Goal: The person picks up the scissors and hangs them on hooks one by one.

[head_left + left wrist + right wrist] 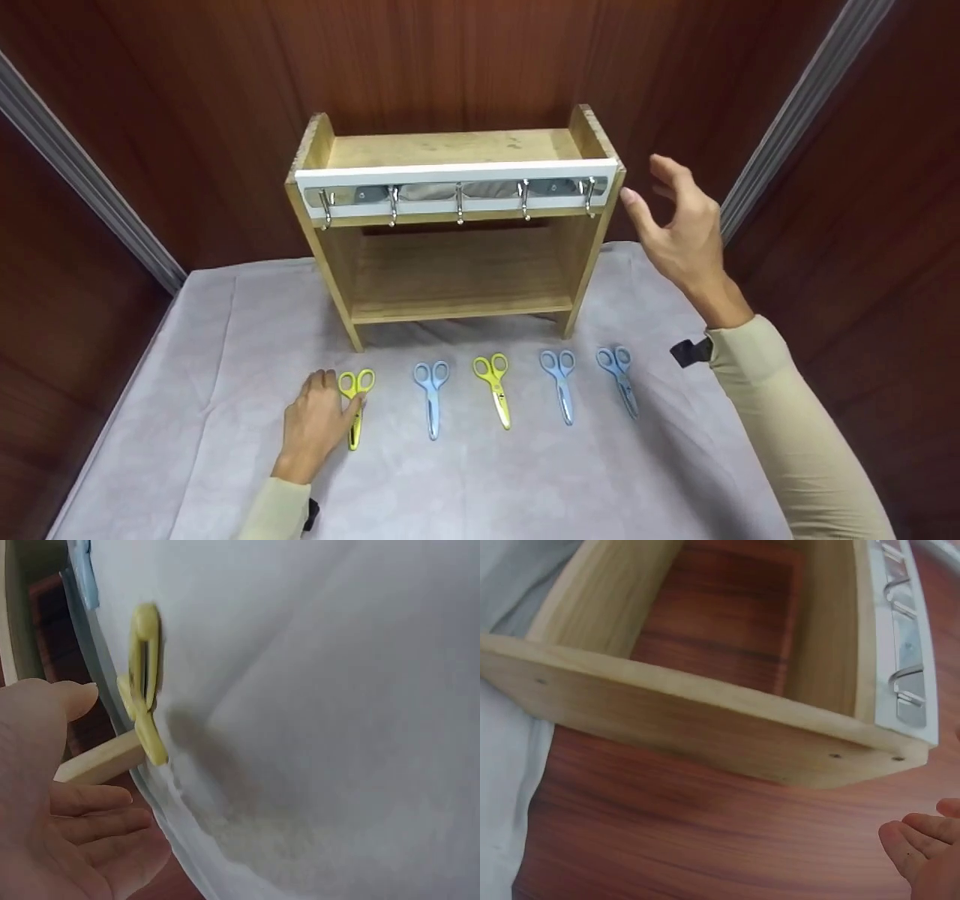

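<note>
Left hand [315,420] partly hides the leftmost scissors [355,433]

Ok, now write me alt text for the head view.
A person's left hand is at the leftmost yellow scissors in a row of five yellow and blue scissors on a pale cloth. The empty right hand is raised beside a wooden shelf with five metal hooks along its front.

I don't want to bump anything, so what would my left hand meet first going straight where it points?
Probably the shelf's left leg, ahead of your left hand, though depth is unclear.
</note>
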Tool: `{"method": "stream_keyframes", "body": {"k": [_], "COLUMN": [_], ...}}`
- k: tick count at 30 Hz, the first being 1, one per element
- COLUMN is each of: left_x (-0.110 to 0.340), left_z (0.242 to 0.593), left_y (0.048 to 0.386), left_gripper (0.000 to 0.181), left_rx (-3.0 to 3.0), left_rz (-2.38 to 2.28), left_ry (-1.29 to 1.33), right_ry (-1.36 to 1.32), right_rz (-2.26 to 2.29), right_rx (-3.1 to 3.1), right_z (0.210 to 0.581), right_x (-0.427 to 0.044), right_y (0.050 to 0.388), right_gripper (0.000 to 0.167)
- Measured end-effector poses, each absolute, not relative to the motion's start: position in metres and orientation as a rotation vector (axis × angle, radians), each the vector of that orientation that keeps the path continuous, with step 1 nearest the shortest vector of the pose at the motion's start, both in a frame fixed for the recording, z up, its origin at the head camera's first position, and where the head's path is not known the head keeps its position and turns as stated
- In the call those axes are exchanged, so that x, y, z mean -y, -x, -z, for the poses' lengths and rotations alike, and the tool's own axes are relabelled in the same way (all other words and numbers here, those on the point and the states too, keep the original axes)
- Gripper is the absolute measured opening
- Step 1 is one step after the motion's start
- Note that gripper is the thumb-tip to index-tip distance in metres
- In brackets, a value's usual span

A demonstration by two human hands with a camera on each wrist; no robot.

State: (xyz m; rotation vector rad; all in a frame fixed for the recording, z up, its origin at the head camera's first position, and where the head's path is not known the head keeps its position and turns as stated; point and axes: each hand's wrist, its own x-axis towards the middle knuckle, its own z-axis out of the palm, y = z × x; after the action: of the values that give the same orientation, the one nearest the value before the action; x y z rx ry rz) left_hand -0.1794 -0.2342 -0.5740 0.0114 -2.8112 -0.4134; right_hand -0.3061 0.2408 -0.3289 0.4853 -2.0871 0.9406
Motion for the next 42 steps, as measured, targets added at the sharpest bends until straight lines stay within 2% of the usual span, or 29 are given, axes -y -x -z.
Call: {"method": "stream_keyframes", "body": {"k": [14, 25, 38, 42], "left_x": [0.232, 0.23, 0.222, 0.219], "left_z": [0.584, 0.586, 0.579, 0.582], "left_y": [0.173, 0.176, 0.177, 0.177], "left_gripper": [0.073, 0.063, 0.056, 0.042], "left_rx": [2.951, 2.961, 2.976, 2.925], "left_rz": [0.428, 0.436, 0.423, 0.371], "left_ry": [-0.032, -0.049, -0.063, -0.036], "right_ry": [-0.668, -0.727, -0.753, -0.745], "right_rz": [-0.715, -0.588, -0.498, -0.487], "right_rx": [2.124, 2.175, 2.168, 2.176], "right_z": [0.314, 0.318, 0.319, 0.32], "right_x": [-0.218, -0.217, -0.221, -0.22], "right_y": [0.334, 0.351, 0.355, 0.352], "right_gripper": [0.052, 0.047, 0.04, 0.04]}}
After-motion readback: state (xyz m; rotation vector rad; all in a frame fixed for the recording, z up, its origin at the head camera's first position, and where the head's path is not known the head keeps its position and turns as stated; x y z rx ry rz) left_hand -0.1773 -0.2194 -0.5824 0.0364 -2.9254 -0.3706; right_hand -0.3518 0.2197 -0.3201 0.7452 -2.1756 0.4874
